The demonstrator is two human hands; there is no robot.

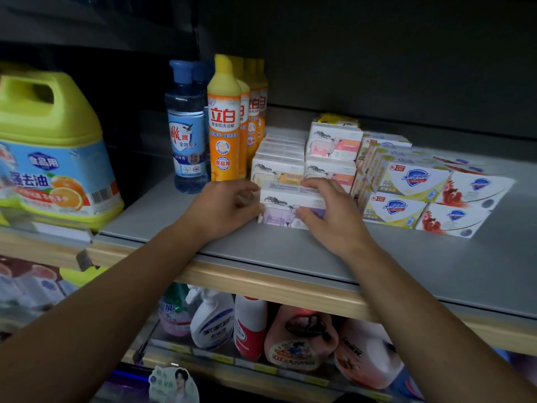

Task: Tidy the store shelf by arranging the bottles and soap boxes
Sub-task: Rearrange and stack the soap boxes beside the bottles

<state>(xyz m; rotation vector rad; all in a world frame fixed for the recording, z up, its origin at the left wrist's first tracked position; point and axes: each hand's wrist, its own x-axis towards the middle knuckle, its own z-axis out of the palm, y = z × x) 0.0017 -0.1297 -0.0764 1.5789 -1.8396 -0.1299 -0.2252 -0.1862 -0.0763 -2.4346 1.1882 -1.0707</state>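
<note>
A white soap box with a purple sheep picture (286, 206) stands on the grey shelf (290, 251), in front of the stacked sheep soap boxes (331, 146). My left hand (220, 209) grips its left end, thumb at the front and fingers over the top. My right hand (328, 213) grips its right end the same way. Behind, to the left, stands a row of orange dish soap bottles (225, 123) and blue bottles (187, 132). Safeguard soap boxes (406, 184) are stacked on the right.
A large yellow detergent jug (52, 146) sits on the neighbouring shelf at left. Red-and-white soap boxes (462, 210) lie at the far right. The lower shelf holds spray bottles (213, 318) and pink jugs (299, 335). The wooden shelf edge (261, 280) runs below my wrists.
</note>
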